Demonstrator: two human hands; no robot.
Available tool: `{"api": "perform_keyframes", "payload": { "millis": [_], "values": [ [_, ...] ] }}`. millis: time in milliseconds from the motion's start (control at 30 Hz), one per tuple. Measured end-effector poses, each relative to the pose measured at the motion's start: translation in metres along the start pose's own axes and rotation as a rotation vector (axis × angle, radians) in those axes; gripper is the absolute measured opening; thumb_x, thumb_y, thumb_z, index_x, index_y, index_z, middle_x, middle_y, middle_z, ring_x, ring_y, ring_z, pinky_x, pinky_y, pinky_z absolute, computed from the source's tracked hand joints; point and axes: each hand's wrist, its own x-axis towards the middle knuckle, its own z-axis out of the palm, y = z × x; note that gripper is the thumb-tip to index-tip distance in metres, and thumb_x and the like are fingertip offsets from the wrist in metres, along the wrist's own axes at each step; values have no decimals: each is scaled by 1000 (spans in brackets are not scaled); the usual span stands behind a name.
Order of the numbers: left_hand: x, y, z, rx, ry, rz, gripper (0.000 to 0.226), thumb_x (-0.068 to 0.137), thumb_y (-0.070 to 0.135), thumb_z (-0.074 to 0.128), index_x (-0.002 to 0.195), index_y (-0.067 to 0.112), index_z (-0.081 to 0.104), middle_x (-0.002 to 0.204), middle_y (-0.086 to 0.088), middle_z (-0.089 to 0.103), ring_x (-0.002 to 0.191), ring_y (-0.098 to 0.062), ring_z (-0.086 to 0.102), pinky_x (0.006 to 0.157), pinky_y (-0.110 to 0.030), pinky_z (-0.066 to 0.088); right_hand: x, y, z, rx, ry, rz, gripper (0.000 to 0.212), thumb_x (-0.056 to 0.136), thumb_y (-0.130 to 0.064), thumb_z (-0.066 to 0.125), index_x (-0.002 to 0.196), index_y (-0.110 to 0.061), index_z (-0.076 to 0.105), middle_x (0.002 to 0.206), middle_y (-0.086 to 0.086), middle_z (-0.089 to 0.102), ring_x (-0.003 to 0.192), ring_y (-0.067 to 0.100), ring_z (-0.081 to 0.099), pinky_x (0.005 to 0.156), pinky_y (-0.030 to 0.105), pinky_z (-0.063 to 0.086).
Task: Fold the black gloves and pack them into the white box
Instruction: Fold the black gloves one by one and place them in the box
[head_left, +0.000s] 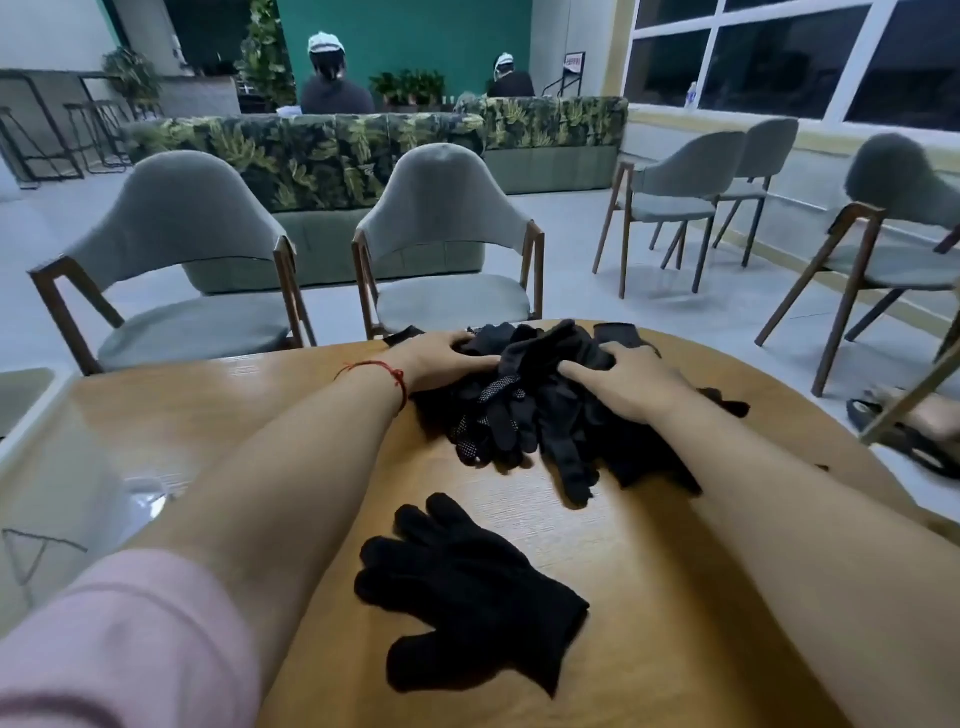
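A pink sleeve (119, 639), pushed up the forearm, enters at the lower left as a person reaches across a rounded wooden surface (208, 410). A red string bracelet (387, 374) circles the wrist of the left hand (441, 361), which rests on the left flank of a pile of black gloves (535, 410); its grip is curled over the fabric, the fingertips sunk out of sight in the cloth. Nearer the person, apart from the heap and between the two forearms, a single black glove (467, 597) lies flat on the wood, fingers pointing away to the upper left and cuff toward the lower right. The heap itself sits at the far middle of the surface, loose and unfolded, with white grip dots showing on some of the gloves at its near side and a few fingers trailing toward the person. The right hand (623, 387) lies on the right side of the pile, its grip spread, thumb stretched leftward and fingers pressing down on the fabric. Beyond the far edge stand two grey upholstered chairs (447, 218) with wooden frames, a leaf-patterned sofa (322, 150) behind them, and two seated people (332, 83) in white caps against a green wall. More grey chairs line the dark windows (779, 57) at right.
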Motion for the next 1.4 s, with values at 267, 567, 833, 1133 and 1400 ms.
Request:
{"api": "perform_keyframes", "payload": {
  "millis": [267,567,833,1133,1400],
  "values": [
    [-50,-63,-3,-6,148,-64,91,65,106,48,128,44,67,121,13,73,109,-17,68,101,-44,55,-16,-67,32,1,-89,-201,106,60,-110,37,148,-52,47,160,2,46,146,40,42,112,64,41],
    [-144,-123,-14,69,210,-305,80,70,99,43,126,44,58,119,3,69,107,-29,66,98,-48,54,-71,-138,60,-21,-213,-364,103,62,-107,38,151,-55,42,157,1,46,143,38,44,112,63,41],
    [-225,-84,-9,427,516,-399,62,104,57,38,155,22,40,160,-17,41,144,-42,39,118,-59,33,-124,-145,56,54,-23,-463,84,81,-100,31,142,-46,52,147,-6,57,136,33,48,107,61,44],
    [-331,-21,97,323,443,379,43,108,56,39,143,41,59,137,17,52,124,-7,46,104,-30,40,-189,-43,59,471,482,-718,33,94,0,65,98,-30,77,107,-16,72,109,16,59,95,37,49],
    [-346,-31,102,88,331,361,35,108,56,45,119,39,73,129,26,59,123,3,50,108,-23,39,-201,17,35,225,167,-208,42,90,-12,57,126,-32,67,128,-4,63,120,25,55,93,38,47]
  ]
}}
